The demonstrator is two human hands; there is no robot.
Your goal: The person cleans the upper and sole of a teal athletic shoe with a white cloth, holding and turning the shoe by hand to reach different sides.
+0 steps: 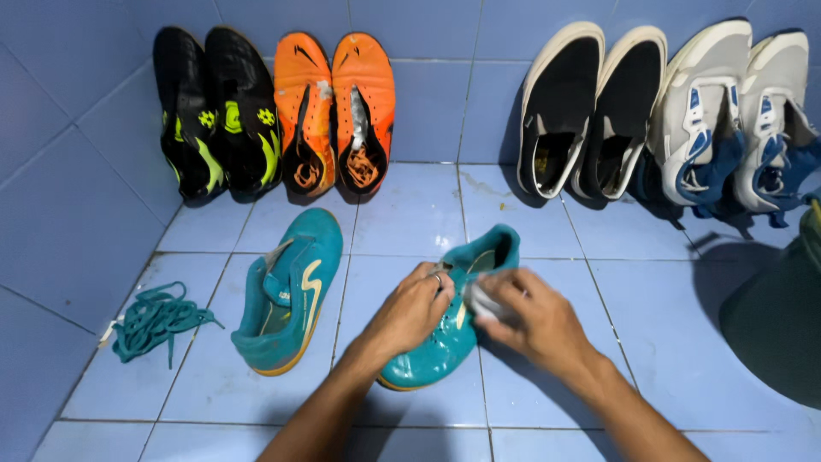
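On a blue tiled floor [547, 342], the left hand [410, 312] steadies a teal shoe [445, 342] at 6 o'clock; right hand [534, 321] fingers pinch a pale cloth [481, 301] against it. A firm brace would help short strokes.

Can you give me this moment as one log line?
left hand: grips teal shoe | right hand: holds pale cloth on it
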